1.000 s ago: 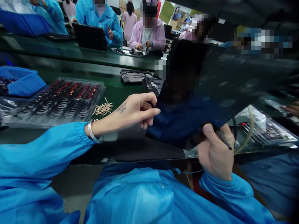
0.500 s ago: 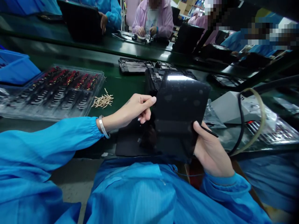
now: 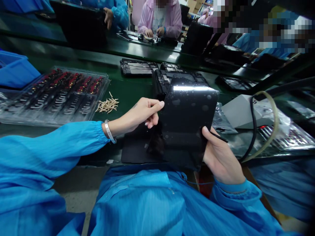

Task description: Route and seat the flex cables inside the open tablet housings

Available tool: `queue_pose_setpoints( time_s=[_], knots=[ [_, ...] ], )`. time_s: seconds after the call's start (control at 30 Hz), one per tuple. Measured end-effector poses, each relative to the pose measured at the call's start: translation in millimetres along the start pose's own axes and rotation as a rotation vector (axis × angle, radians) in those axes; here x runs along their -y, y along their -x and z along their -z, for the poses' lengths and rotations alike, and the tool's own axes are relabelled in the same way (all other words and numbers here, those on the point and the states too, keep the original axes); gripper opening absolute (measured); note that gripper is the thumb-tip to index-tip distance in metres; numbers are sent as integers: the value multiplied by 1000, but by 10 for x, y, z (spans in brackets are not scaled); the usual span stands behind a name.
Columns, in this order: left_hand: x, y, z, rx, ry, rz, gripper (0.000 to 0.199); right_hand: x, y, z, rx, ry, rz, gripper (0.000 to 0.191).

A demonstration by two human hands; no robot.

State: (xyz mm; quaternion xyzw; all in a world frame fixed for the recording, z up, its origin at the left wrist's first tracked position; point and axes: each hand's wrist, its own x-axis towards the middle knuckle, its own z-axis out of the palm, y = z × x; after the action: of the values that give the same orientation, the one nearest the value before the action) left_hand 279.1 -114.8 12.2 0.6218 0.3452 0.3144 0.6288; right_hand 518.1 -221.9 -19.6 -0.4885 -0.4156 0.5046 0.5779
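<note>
A black tablet is held up and tilted in front of me, its glossy face reflecting a bright band and showing pale spots. My left hand is closed at its left edge, thumb and bent fingers pinching there. Along the right edge, my right hand grips the tablet with the thumb on the front; the other fingers are hidden behind. A thin black stick juts out from behind that thumb. Under the tablet, a flat black mat or panel lies at the table's edge.
Opened tablet bodies lie behind, some stacked. Left are a clear tray of small red and black parts, a blue bin and thin tan strips. A grey box and looping cables stand right. Co-workers sit opposite.
The tablet tips slightly, so its reflected band sits lower and its spots show more clearly. Both hands keep their hold, and the view shifts a little.
</note>
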Motion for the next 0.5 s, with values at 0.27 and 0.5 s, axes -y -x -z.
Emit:
queue_pose_setpoints(
  time_s=[0.27,0.5],
  knots=[
    [-15,-11,-4,-6,-26,26,43,38,26,-25,-12,-31,-40,25],
    [-4,-37,52,69,-31,-30,36,111,24,-51,-28,98,95,24]
  ],
)
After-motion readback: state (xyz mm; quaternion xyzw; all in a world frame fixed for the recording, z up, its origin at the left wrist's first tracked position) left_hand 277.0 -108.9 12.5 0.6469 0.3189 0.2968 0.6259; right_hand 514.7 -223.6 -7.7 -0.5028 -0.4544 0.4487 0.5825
